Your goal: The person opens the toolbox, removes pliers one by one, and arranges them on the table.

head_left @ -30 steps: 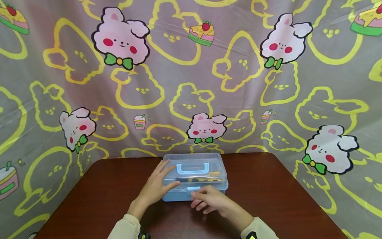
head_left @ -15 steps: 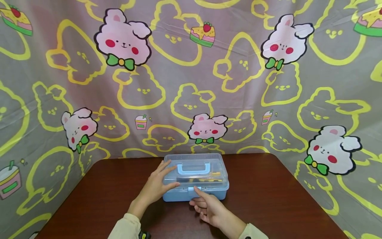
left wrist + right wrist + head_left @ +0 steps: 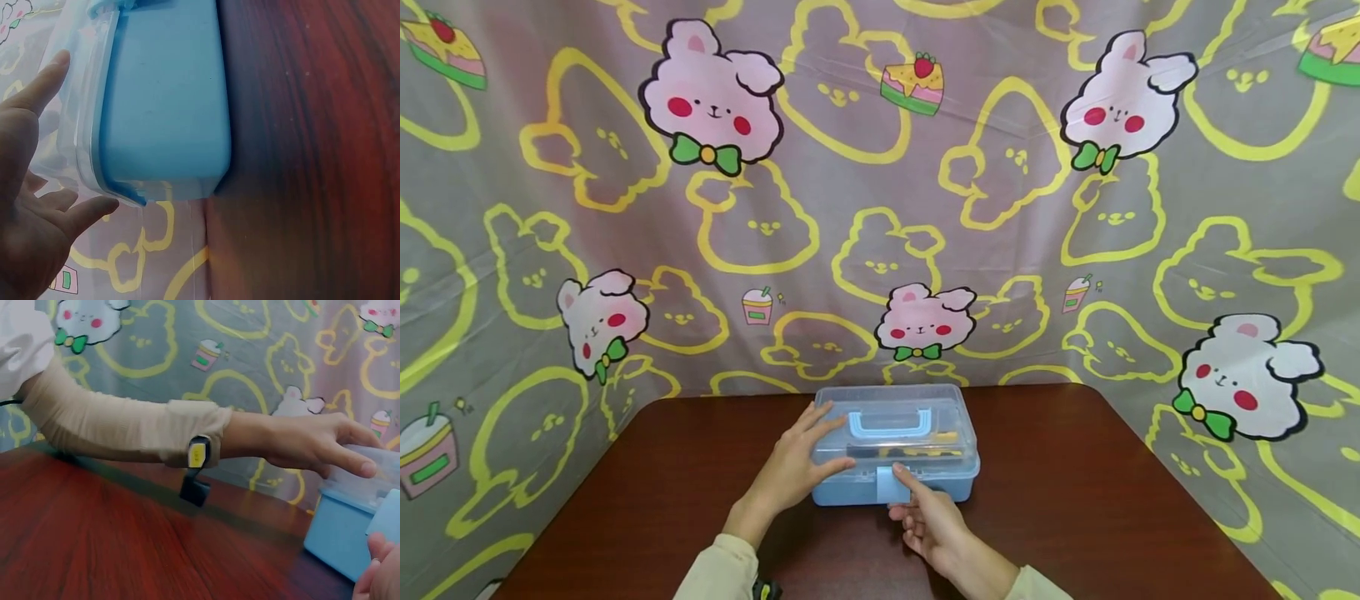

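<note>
A blue plastic storage box (image 3: 850, 492) with a clear lid (image 3: 887, 396) and a light blue carry handle (image 3: 889, 432) stands on the table. Its front latch (image 3: 892, 485) appears tilted out from the box front in the right wrist view. At the lid's left end is my left hand (image 3: 792, 467), fingers spread over the corner and thumb along the front edge. My right hand (image 3: 934, 525) pinches the latch, thumb on its front and the curled fingers at its lower edge. Yellow and dark items (image 3: 917, 452) show through the lid, too blurred to name.
The dark red-brown wooden table (image 3: 1075, 500) carries the box near its far edge. Behind and on both sides hangs a grey curtain (image 3: 880, 183) with rabbit prints. A device with a yellow label (image 3: 199, 455) is strapped to the left wrist.
The right thumb has come onto the front of the latch and the fingers to its lower edge; the latch now shows longer. The left hand has stayed on the lid.
</note>
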{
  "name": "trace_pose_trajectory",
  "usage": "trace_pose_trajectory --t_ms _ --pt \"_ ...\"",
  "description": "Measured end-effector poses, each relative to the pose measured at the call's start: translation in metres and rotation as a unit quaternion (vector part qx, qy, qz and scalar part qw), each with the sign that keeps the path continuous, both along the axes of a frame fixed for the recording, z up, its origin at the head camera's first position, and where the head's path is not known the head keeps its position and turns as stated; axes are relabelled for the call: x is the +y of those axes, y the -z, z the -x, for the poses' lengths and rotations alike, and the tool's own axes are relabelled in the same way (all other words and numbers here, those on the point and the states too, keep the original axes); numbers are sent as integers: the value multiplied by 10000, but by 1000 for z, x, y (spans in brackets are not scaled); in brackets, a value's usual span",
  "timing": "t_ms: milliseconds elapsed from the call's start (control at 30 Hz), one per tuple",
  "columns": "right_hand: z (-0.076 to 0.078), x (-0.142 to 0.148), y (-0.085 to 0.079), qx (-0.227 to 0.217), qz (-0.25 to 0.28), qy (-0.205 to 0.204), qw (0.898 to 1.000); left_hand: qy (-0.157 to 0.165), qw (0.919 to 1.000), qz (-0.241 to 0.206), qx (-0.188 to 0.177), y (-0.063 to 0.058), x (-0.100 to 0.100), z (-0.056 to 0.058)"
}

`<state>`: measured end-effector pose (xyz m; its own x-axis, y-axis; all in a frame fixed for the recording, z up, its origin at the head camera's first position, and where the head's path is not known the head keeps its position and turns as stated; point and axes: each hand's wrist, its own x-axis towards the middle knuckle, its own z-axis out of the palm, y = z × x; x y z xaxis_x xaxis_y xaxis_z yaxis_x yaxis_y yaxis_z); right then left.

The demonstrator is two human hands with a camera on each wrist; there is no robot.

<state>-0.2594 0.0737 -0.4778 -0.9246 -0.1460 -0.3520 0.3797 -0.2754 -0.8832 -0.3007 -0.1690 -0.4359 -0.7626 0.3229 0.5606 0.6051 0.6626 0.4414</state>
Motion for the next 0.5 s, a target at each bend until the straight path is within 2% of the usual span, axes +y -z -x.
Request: trace_pose_trajectory --t_ms 167,500 --pt "-1 1 -3 98 -66 -140 9998 -2 9999 29 115 -1 0 1" --pt "3 11 -6 -79 -38 -969 9953 7 10000 -17 -47 -1 0 0"
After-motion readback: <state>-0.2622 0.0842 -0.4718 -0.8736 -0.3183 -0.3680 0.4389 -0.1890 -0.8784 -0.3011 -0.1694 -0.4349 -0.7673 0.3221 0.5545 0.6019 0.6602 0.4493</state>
